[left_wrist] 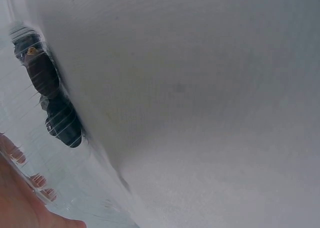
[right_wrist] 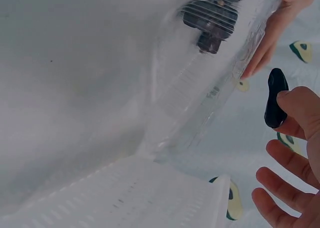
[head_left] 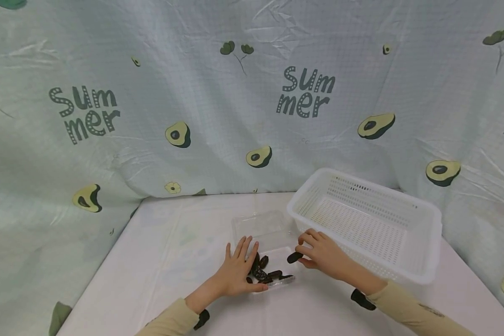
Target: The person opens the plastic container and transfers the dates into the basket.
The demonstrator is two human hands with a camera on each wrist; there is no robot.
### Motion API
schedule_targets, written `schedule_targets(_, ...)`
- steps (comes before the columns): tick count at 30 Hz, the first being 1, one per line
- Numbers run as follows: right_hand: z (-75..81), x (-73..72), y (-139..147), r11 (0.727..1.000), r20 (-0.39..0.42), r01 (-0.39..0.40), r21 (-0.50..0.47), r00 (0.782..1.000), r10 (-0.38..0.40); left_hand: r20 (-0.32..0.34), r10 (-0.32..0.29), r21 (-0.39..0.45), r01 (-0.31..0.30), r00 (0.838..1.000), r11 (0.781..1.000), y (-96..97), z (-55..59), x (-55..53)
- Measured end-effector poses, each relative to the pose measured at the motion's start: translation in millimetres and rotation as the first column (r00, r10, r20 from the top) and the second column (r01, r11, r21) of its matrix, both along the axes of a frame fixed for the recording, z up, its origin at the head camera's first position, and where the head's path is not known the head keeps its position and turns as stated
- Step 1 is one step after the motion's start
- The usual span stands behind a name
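A clear plastic box (head_left: 282, 255) with its lid laid back stands on the table in the head view. Several dark brown dates (head_left: 274, 274) lie in it, mostly towards its left and near side. My left hand (head_left: 235, 275) rests at the box's left side with fingers spread and straight, its thumb along the near edge. Between thumb and index finger, my right hand (head_left: 325, 255) pinches one date (right_wrist: 276, 98) above the box's right part. The other fingers of that hand stand loosely apart in the right wrist view.
A white perforated plastic basket (head_left: 420, 242) stands right of the box, close behind my right hand. The white table (head_left: 180, 233) extends to the left. Behind it hangs a pale curtain (head_left: 218, 107) with avocado prints.
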State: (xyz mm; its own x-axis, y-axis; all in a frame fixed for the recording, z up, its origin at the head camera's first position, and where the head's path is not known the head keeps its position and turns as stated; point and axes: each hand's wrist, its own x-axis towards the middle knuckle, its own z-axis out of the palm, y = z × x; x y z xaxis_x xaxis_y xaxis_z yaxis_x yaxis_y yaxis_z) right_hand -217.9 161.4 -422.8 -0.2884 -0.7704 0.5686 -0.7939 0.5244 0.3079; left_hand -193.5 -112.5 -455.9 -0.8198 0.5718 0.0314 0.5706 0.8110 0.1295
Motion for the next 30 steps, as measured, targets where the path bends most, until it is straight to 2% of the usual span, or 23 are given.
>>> schedule_targets(6, 7.3, 2.2, 15, 1.000, 0.014, 0.021, -0.003, 1.000, -0.021, 0.007, -0.003, 0.001, 0.003, 1.000, 1.000, 0.0, 0.2, -0.3)
schedule_targets(19, 38.6, 1.1, 55, 0.997, -0.083, 0.073, -0.014, 0.994, -0.074, 0.014, -0.002, 0.010, 0.002, 1.000, 1.000, 1.6, 1.6, -1.2)
schedule_targets(30, 63.1, -13.5, 86, 0.991, -0.159, 0.134, -0.008, 0.978, -0.134, 0.020, 0.005, 0.019, -0.006, 1.000, 1.000, 3.9, 1.3, -2.7)
